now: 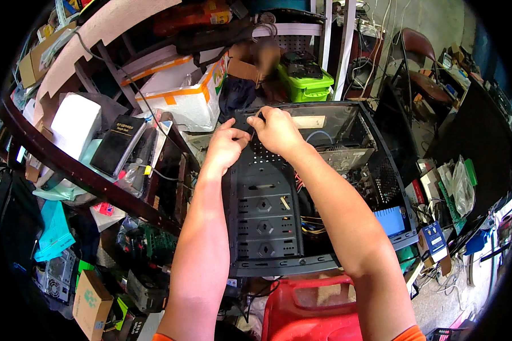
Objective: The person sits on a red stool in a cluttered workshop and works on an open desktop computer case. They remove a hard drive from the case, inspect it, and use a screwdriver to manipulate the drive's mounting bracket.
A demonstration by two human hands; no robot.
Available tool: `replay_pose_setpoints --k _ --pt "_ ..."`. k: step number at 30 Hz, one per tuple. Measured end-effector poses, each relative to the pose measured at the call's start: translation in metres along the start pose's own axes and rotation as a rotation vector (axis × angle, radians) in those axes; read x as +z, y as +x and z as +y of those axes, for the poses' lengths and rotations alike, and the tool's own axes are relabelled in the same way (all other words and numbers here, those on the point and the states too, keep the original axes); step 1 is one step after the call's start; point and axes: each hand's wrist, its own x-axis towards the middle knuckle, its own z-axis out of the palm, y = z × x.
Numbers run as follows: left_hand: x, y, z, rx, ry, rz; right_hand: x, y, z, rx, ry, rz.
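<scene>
An open black computer case [261, 187] lies on its side in front of me, its inside facing up. Both my hands are at its far left corner. My left hand [224, 149] grips the outer left edge with bent fingers. Close beside it, my right hand [277, 132] is closed, thumb and fingers pinched at the same corner; what lies between the fingertips is hidden. A drive cage with round-holed plates runs down the case's left side. Yellow and red cables [314, 224] show in the middle, partly behind my right forearm.
A red plastic stool [313, 318] stands under the near edge. To the left is a dark-framed rack [114, 199] loaded with boxes and bags. Behind are a white foam box [179, 102] and a green bin [306, 86]. A blue-white box [433, 241] and cables crowd the right.
</scene>
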Motion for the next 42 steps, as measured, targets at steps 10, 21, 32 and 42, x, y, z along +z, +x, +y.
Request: replay_pose_setpoints --k 10,21,32,42 --pt "0.004 0.002 -0.005 0.066 0.089 0.022 0.004 -0.001 0.000 -0.026 -0.026 0.004" --pt "0.011 0.020 -0.015 0.053 0.000 -0.026 0.011 0.008 -0.039 -0.167 -0.728 -0.122" --pt "0.015 0.008 -0.005 0.215 0.313 0.138 -0.005 0.016 -0.049 -0.012 -0.565 -0.391" --pt "0.019 0.003 -0.006 0.291 0.264 0.215 0.005 0.010 -0.035 0.041 -0.411 -0.165"
